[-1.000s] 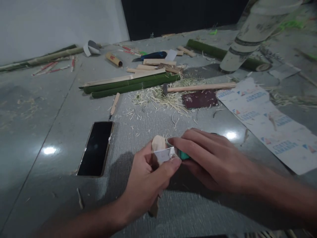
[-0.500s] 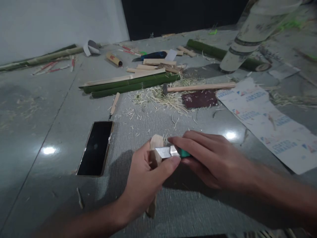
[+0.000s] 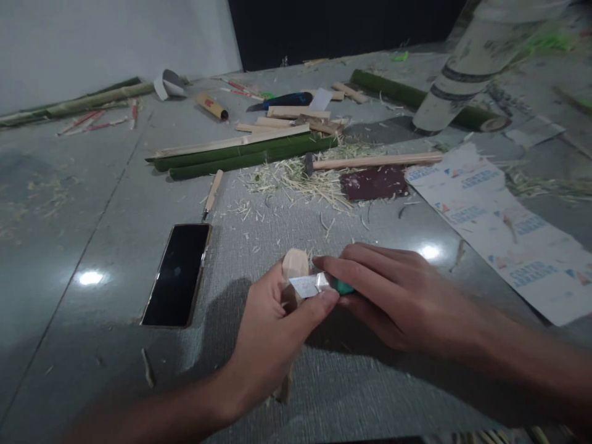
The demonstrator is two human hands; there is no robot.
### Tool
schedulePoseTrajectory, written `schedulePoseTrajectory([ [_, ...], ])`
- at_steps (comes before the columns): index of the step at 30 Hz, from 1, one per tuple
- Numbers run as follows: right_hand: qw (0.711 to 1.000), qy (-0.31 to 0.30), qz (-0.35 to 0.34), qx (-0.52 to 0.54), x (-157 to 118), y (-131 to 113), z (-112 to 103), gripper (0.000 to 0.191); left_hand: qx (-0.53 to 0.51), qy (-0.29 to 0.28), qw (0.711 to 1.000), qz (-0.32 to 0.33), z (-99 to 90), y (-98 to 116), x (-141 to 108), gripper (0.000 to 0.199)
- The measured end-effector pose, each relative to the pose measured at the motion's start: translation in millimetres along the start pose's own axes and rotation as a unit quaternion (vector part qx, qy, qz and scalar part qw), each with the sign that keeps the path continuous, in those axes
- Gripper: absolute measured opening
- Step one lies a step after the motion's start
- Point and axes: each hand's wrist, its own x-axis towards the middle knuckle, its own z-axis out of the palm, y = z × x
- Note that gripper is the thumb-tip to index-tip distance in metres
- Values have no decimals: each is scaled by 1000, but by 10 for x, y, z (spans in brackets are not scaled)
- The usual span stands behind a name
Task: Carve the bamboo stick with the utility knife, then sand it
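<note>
My left hand (image 3: 272, 327) is wrapped round a pale strip of wood or bamboo (image 3: 296, 262), whose rounded end sticks up above the fingers and whose lower end shows below the palm. In my right hand (image 3: 388, 293) is a utility knife (image 3: 343, 286) with a green handle and a silver collar. Its blade (image 3: 303, 285) lies across the strip just below the rounded end. My left thumb presses near the knife's collar. Most of the knife handle is hidden by the right fingers.
A phone (image 3: 178, 274) lies at left, with a wooden-handled tool (image 3: 213, 194) beyond it. Farther off are green bamboo pieces (image 3: 250, 157), shavings (image 3: 314, 182), a hammer (image 3: 370, 162) and a dark red sheet (image 3: 374, 183). Printed white paper (image 3: 513, 228) lies right; a person's leg (image 3: 467, 74) stands behind.
The blade has tilted slightly, and more of the strip's rounded end faces me. Both hands keep their grips in nearly the same place.
</note>
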Motion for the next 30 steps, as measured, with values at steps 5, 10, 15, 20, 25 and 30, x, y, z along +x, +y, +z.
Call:
schedulePoseTrajectory([
  [5,999,16,-3,-39,13,-28,-11,24,30,14,999,7,16,50,-13,28],
  [10,995,28,-4,-94,-3,-43,13,25,82,31,996,-12,25,57,-22,35],
  [15,992,43,25,-114,-34,-49,36,28,129,53,990,-20,24,59,-15,42],
  [20,994,33,30,-102,-35,-35,21,26,134,72,988,-10,33,111,13,35],
  [25,997,10,4,-73,-10,-26,16,25,106,54,993,2,41,129,-2,19],
  [30,997,11,4,-72,-7,-20,20,25,121,43,992,16,25,97,-10,20],
])
